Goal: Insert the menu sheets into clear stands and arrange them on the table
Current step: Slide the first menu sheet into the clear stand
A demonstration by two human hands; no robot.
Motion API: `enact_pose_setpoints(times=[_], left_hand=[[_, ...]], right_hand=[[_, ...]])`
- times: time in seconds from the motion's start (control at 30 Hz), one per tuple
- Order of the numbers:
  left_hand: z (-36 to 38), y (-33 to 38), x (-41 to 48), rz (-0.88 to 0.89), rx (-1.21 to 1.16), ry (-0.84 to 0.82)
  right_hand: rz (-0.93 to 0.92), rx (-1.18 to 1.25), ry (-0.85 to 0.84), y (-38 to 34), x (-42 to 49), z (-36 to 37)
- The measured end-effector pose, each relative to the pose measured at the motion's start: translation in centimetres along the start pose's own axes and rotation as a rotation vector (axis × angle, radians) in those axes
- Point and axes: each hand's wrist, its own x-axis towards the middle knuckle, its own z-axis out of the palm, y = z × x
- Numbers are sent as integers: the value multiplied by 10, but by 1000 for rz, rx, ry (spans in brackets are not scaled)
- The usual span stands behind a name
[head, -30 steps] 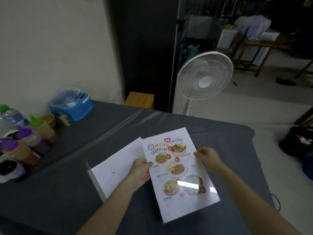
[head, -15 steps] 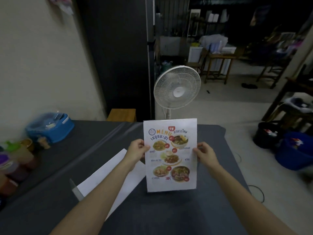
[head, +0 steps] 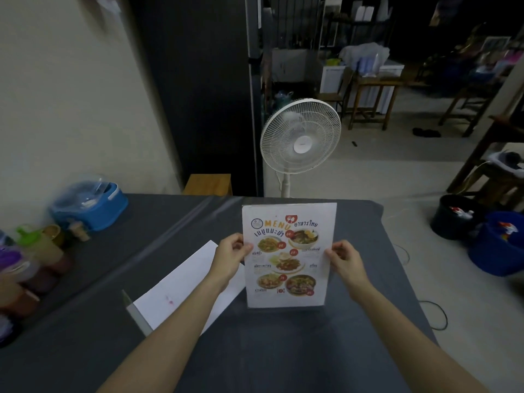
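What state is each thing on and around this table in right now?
Menu stand: upright, printed side facing the camera, held at both side edges.
Left hand: gripping the stand's left edge.
Right hand: gripping its right edge.
Second stand: lying flat on the table, blank white side up.
Fan: upright; blades hard to read.
Blue box: clear lid shut.

Both arms reach forward, left hand [head: 231, 258] and right hand [head: 344, 259] each closed in a pinching grip.
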Motion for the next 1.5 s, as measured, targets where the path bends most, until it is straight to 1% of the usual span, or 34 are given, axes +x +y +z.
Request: enact_pose_setpoints(times=[0.4,0.53,0.67,1.07,1.23,1.37,1.5], left_hand=[[8,-14,-10,20,4,60],[7,-20,-18,68,109,88],[2,-24,-20,97,179,63],[7,-19,-27,96,193,92],[5,-18,-27,69,229,48],[3,-22,-32,50,391,-9],[-7,-41,-35,-58,580,-88]], right_hand=[[3,12,-17,10,-3,0],[0,0,-37,11,-5,2],[-8,3,-49,11,-7,2],[-18,-29,-38,14,-6,1],[-41,-120,-33,10,-11,0],[-82,-276,-76,12,-20,-2],[-17,-503,-97,30,-42,-3]])
